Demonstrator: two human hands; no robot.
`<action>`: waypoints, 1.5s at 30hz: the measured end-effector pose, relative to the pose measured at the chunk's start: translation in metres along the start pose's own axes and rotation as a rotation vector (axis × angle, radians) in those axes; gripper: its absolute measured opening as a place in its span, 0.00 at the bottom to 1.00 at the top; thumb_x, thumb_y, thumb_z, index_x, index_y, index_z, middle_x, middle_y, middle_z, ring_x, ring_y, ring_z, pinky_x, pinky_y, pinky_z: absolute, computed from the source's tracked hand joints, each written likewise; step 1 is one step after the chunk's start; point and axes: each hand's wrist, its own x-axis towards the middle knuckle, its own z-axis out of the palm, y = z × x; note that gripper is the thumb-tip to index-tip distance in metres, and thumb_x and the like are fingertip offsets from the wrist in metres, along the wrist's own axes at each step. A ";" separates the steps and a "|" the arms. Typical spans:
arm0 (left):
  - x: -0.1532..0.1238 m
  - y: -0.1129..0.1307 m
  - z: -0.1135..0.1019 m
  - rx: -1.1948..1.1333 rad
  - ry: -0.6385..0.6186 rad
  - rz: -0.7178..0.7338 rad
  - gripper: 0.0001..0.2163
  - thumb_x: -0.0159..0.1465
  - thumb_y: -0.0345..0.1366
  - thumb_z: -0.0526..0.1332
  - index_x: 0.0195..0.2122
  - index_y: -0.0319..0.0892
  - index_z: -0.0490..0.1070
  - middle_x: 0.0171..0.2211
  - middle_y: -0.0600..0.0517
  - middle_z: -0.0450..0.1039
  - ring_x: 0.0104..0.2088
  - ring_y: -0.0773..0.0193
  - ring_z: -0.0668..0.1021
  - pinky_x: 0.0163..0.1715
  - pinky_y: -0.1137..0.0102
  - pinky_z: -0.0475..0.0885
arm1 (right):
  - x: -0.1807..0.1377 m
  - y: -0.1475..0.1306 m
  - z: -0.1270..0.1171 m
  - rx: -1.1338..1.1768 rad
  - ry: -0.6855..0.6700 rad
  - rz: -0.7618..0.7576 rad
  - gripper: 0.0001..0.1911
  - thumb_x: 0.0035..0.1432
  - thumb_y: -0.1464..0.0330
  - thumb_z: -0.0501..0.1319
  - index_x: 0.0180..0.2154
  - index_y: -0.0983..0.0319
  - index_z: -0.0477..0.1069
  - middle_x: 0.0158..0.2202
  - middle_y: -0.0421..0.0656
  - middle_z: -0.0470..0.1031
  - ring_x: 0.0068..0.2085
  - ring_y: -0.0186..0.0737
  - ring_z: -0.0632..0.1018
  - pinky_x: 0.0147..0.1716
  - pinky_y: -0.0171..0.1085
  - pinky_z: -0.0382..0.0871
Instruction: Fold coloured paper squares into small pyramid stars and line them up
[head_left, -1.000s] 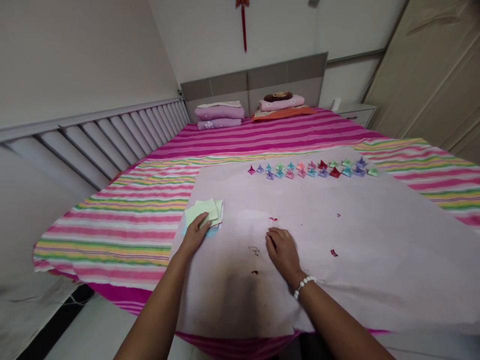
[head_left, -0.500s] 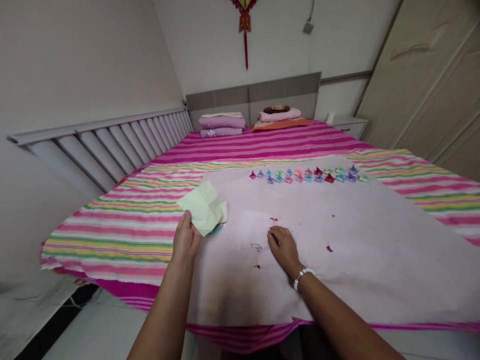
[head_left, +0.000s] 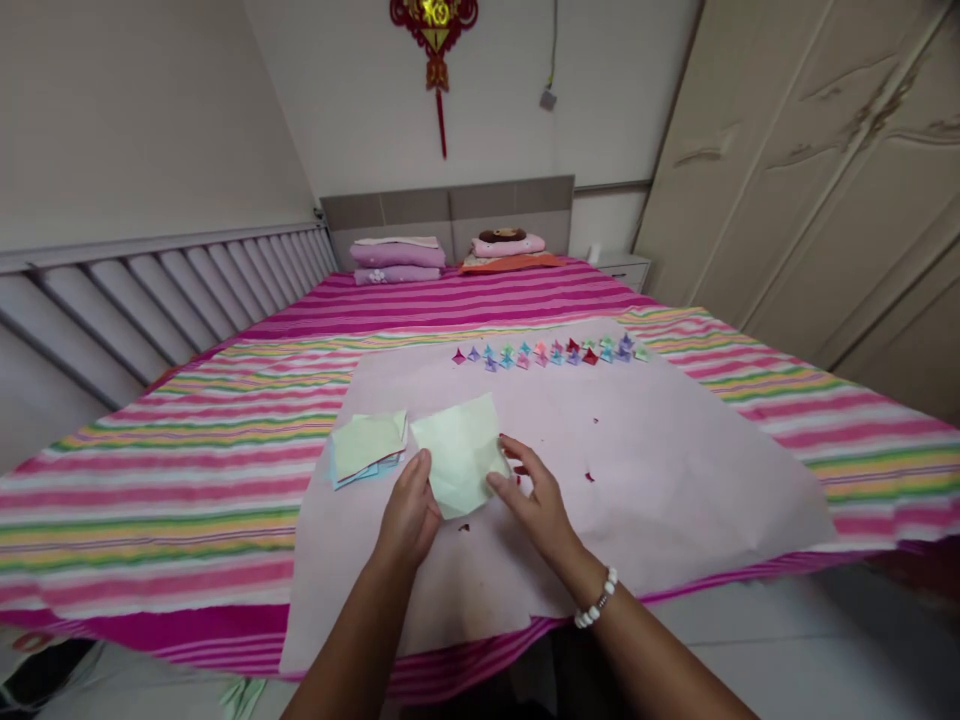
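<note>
A pale green square sheet of paper (head_left: 459, 452) with faint creases is held up over the large pinkish-white sheet (head_left: 645, 530). My left hand (head_left: 412, 508) grips its lower left edge, thumb on top. At its right edge is my right hand (head_left: 536, 497), thumb over the lower right corner and index finger by the side; the bead bracelet (head_left: 598, 600) is on that wrist. Left of the held paper lies a stack of coloured papers (head_left: 369, 447), pale green on top and blue below.
Folded colourful paper pieces (head_left: 541, 354) stand in two rows toward the back. Small dark red scraps (head_left: 589, 477) lie on the sheet. The striped bed cover (head_left: 187, 480) surrounds it. Folded bedding (head_left: 397, 258) sits by the headboard, and a railing (head_left: 187, 290) runs along the left.
My left hand has brought the pale green paper away from the stack, toward the middle. My right hand has lifted from the sheet to the paper's right edge. The view has turned right.
</note>
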 end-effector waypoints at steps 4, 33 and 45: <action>-0.009 -0.011 0.013 0.133 -0.175 -0.063 0.16 0.62 0.47 0.60 0.43 0.40 0.73 0.35 0.46 0.79 0.37 0.57 0.81 0.34 0.67 0.76 | 0.001 -0.001 -0.001 0.421 -0.172 0.220 0.32 0.46 0.59 0.70 0.54 0.57 0.67 0.44 0.47 0.79 0.41 0.45 0.79 0.41 0.44 0.72; -0.013 -0.008 0.009 0.061 -0.099 -0.124 0.14 0.53 0.43 0.70 0.35 0.38 0.77 0.34 0.49 0.79 0.35 0.62 0.78 0.37 0.70 0.72 | -0.004 0.000 -0.034 0.573 0.089 0.548 0.15 0.40 0.64 0.74 0.31 0.63 0.77 0.24 0.38 0.75 0.23 0.31 0.69 0.19 0.30 0.61; -0.027 -0.013 0.032 -0.152 -0.135 -0.317 0.10 0.61 0.33 0.63 0.42 0.34 0.73 0.42 0.40 0.79 0.46 0.53 0.79 0.52 0.57 0.70 | -0.019 -0.003 -0.029 0.424 0.002 0.280 0.11 0.56 0.62 0.65 0.42 0.57 0.75 0.32 0.40 0.77 0.28 0.35 0.74 0.29 0.35 0.69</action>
